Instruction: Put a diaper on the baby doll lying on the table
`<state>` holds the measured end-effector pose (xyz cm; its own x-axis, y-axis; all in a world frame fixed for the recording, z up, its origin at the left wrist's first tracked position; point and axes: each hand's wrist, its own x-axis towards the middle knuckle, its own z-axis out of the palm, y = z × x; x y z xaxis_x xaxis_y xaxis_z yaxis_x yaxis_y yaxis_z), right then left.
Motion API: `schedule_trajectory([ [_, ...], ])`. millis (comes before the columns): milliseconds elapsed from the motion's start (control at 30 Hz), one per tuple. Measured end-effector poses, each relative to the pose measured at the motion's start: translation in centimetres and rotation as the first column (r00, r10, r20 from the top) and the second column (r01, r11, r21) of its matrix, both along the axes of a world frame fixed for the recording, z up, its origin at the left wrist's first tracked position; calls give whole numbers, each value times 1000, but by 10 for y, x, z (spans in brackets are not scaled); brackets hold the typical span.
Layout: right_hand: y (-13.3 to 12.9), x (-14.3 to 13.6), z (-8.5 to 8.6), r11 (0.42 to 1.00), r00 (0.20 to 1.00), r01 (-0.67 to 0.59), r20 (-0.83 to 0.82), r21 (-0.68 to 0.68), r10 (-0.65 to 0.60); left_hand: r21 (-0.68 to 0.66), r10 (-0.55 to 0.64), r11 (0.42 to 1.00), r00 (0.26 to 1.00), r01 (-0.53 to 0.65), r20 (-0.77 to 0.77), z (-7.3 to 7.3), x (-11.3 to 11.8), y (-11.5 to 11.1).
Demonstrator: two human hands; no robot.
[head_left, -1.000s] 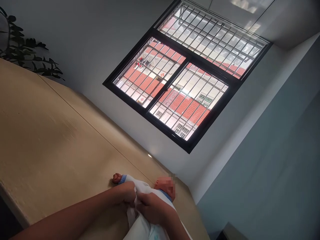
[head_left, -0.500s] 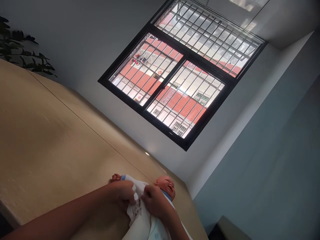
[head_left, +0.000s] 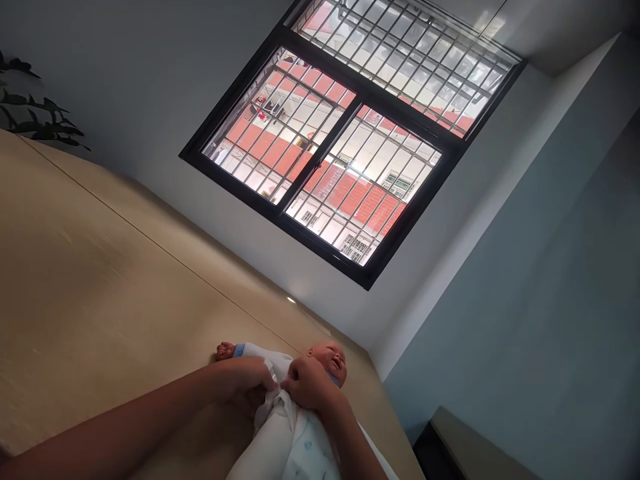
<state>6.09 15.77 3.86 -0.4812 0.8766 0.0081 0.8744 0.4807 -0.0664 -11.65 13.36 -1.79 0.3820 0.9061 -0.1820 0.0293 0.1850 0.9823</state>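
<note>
A baby doll (head_left: 327,357) in white clothes with blue trim lies on its back on the tan tabletop. Its head shows past my right hand, and one small doll hand sticks out at the left from a blue cuff. My left hand (head_left: 253,380) is closed on a gathered edge of the white clothing (head_left: 261,415) at the doll's side. Close beside it, my right hand (head_left: 311,385) pinches the same cloth over the doll's middle. Below the hands, a white part with pale blue prints (head_left: 310,448) shows. My fingers hide the exact spot that they grip.
The tan table (head_left: 100,267) has a seam running along its far side. Beyond it is a wall with a barred, black-framed window (head_left: 320,163). Dark leaves (head_left: 40,120) hang at the far left. A dark, box-like piece of furniture (head_left: 465,440) stands at the lower right.
The view has shifted slightly. My hands have come closer together over the cloth, and more of the blue-printed part shows below them.
</note>
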Motion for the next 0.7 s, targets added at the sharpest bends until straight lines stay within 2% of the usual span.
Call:
schedule_trajectory([
  [100, 3, -3, 0, 996, 999, -24, 20, -86, 26, -118, -2, 993, 993, 16, 118, 3, 4, 2],
  [200, 5, -4, 0, 993, 1000, -17, 2, -116, 17, -126, 31, 992, 982, -7, 187, 2, 8, 3],
  [333, 5, -2, 10, 976, 999, 0, -50, -218, -11, -141, 42, 990, 974, -11, 221, 0, 8, 4],
  [400, 3, 0, 13, 972, 991, -29, -130, -233, -1, -174, 40, 985, 970, 3, 240, -1, 7, 5],
  [533, -3, 3, 8, 956, 902, -224, -411, -188, 131, -279, 52, 960, 969, 18, 242, -4, 5, 11],
  [600, -7, 3, 3, 942, 904, -262, -394, -211, 163, -310, 67, 951, 969, 10, 238, -5, 5, 13],
  [700, -13, 2, 2, 935, 949, -257, -246, -243, 197, -308, 113, 951, 969, -41, 220, -5, 7, 15],
])
